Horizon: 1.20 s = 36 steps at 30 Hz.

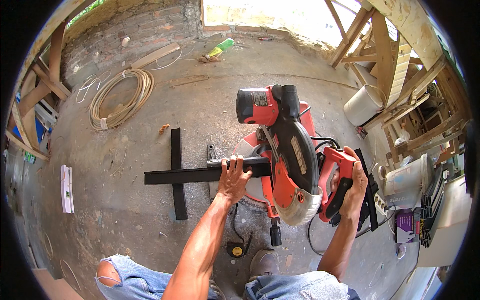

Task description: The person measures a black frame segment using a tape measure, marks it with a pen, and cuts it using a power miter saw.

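A red and black miter saw (306,155) stands on the concrete floor in front of me, its blade guard tilted over the round base. My right hand (354,186) is wrapped round the saw's red and black handle (340,160). With its fingers over the saw's fence, my left hand (233,181) holds a long black bar (187,176) down on the base. The bar's left end sticks out well past the saw and crosses above another black bar (178,202) lying on the floor. Whether the blade touches the held bar is hidden.
A tape measure (235,249) lies by my shoe (264,263). Far left are a coiled hose (96,105) and a green bottle (225,45). White buckets (363,106), wooden frames (385,60) and a power strip (379,204) line the right side. Cords trail beside the saw.
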{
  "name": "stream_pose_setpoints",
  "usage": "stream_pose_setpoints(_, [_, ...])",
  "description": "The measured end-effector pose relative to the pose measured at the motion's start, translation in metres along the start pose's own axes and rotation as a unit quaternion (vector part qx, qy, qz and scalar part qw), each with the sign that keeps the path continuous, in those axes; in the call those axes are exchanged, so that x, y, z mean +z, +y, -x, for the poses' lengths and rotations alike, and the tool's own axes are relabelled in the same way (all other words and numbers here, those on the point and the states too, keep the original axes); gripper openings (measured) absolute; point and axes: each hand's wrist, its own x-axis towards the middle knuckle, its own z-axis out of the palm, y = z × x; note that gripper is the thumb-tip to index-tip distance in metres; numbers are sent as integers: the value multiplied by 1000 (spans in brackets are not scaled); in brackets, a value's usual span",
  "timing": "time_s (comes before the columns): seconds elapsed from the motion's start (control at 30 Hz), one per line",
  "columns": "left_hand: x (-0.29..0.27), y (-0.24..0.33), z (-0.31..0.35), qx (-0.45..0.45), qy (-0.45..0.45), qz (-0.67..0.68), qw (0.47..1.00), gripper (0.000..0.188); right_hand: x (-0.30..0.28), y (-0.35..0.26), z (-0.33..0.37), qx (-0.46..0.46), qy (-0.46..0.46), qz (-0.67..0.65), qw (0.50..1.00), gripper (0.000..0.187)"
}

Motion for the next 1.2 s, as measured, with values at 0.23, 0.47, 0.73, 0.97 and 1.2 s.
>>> stream_pose_setpoints(0.23, [-2,0,0,2,5,-3,1000,36,0,3,4,3,9,0,1000,65])
stream_pose_setpoints(0.47, [0,0,-1,2,4,2,1000,36,-5,17,10,-18,5,-20,1000,63])
stream_pose_setpoints(0.73, [0,-1,0,2,0,-5,1000,35,-9,30,18,-19,3,-38,999,64])
stream_pose_setpoints(0.97, [-1,0,0,6,7,-2,1000,34,-14,54,37,-27,18,-68,997,62])
stream_pose_setpoints(1.2, [-3,0,-3,9,-13,5,1000,37,-20,51,34,-41,-17,-63,997,63])
